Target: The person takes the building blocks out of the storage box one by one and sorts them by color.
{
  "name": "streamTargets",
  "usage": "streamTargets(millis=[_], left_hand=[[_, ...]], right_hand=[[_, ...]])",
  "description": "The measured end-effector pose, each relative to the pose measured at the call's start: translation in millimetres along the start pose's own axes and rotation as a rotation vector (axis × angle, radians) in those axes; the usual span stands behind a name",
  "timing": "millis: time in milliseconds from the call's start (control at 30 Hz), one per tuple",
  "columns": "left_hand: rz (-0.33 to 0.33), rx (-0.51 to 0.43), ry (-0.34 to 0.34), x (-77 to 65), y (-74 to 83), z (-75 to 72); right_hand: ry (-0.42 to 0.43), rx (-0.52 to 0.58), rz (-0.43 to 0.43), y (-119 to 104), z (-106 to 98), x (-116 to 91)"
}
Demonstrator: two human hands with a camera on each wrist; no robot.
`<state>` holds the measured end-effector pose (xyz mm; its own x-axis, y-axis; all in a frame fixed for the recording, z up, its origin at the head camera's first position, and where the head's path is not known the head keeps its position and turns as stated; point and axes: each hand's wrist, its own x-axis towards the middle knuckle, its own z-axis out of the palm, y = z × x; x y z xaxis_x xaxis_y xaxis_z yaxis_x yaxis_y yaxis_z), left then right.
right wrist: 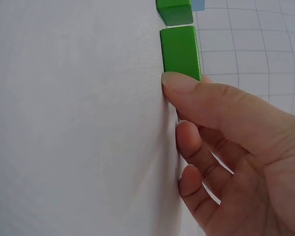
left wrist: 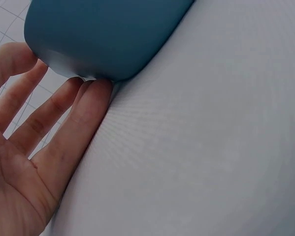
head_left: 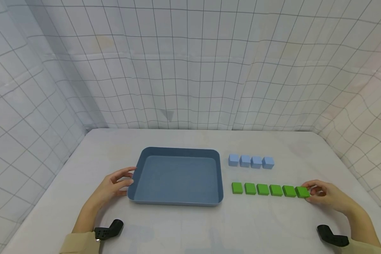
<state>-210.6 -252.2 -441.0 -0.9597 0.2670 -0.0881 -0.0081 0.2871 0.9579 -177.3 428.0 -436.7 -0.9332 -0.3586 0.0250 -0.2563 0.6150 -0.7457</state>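
Note:
A shallow blue-grey tray [head_left: 181, 152] lies on the white table. My left hand [head_left: 111, 184] is at its left side, fingers fairly straight, with fingertips touching the outer wall [left wrist: 108, 44] of the tray. To the right of the tray, several green blocks [head_left: 262, 189] stand in a row with small gaps between them. My right hand [head_left: 331, 195] pinches the rightmost green block [right wrist: 180, 51] between thumb and forefinger, at the end of the row. The other fingers of that hand curl beside the block, near the table surface.
Behind the green row stands a shorter row of light blue blocks [head_left: 256, 162], close together. White cloth with a grid pattern [head_left: 190, 70] hangs at the back and both sides of the table [head_left: 174, 229]. A black device [head_left: 109, 231] is on each wrist.

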Motion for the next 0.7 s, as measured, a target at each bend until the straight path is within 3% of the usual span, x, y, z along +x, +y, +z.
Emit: streamTargets(millis=[233, 500, 600, 700], left_hand=[[0.005, 0.000, 0.000, -0.2, 0.1, -0.4], [0.005, -0.001, 0.002, -0.8, -2.2, 0.2], [0.008, -0.014, -0.019, -0.1, -1.6, -2.7], [0.016, -0.006, -0.033, 1.6, 6.7, -11.1]], right_hand=[[0.003, -0.018, 0.044, -1.9, 1.4, 1.8], [-0.011, -0.042, 0.032, -3.9, 0.1, 1.8], [-0.013, -0.081, 0.071, -9.1, -6.4, 1.6], [0.050, -0.142, 0.089, -21.4, -18.3, 6.6]])
